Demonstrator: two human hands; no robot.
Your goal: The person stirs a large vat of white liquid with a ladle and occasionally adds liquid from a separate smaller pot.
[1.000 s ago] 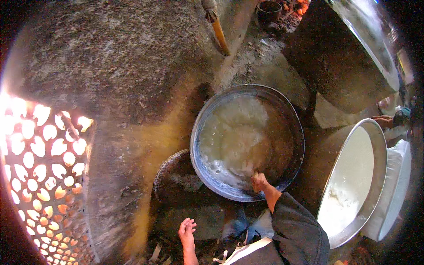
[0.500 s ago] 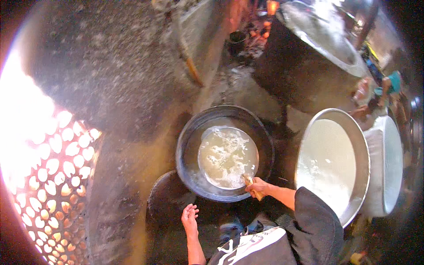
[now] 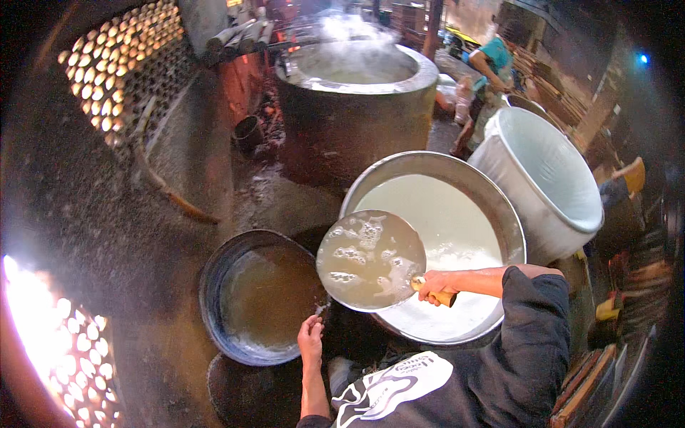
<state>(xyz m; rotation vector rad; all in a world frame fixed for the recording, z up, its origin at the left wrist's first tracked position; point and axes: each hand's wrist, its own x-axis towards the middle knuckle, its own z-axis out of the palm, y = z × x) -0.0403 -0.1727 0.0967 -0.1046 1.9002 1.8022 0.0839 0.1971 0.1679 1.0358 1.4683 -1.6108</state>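
Note:
My right hand point(image 3: 437, 285) is closed round the short wooden handle of a wide round scoop point(image 3: 389, 267). Cloudy tan liquid with patches of foam fills it. The scoop hangs over the left rim of a big metal basin point(image 3: 510, 235) of milky white liquid. To its left stands a dark round tub point(image 3: 214, 314) with murky brownish liquid inside. My left hand point(image 3: 310, 334) is at the tub's right edge, just below the scoop, its fingers curled together. Something small and pale shows by the fingertips; I cannot make out whether they hold it.
A tall white barrel point(image 3: 492, 167) stands behind the basin at the right. Farther back, a large round stove vat point(image 3: 357, 118) steams beside glowing embers. Near it is a small dark pot point(image 3: 248, 132). A person point(image 3: 492, 60) in a teal top bends at the back right. A curved pole point(image 3: 168, 189) lies at the left.
My right hand has lifted the filled scoop out of the dark tub and carried it right, over the white basin's edge. My left hand's fingers have closed. The whole view has turned rightward.

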